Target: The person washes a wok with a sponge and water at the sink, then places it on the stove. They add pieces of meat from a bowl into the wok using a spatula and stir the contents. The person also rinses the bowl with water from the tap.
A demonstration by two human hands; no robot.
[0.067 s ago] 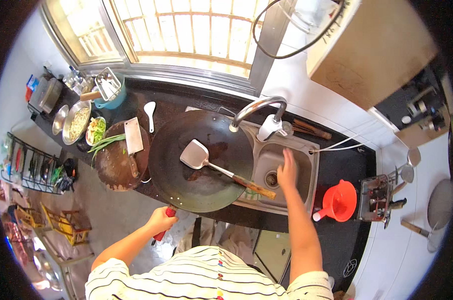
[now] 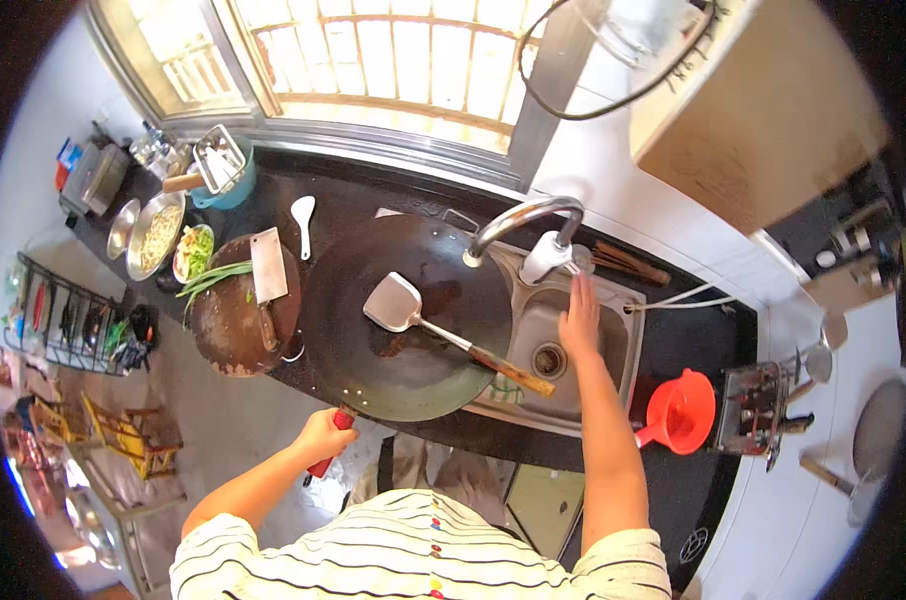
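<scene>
Within left-hand fingers (image 2: 325, 432): wok handle (image 2: 325, 462).

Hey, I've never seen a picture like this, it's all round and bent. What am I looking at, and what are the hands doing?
A fisheye camera on a person's head looks down, so straight edges bend. It is a kitchen counter. The left hand grips the red handle of a big dark wok with a metal spatula lying in it. The right hand reaches over the steel sink, beside the tap. To the left is a round chopping board with a cleaver; to the right, a red funnel.
</scene>
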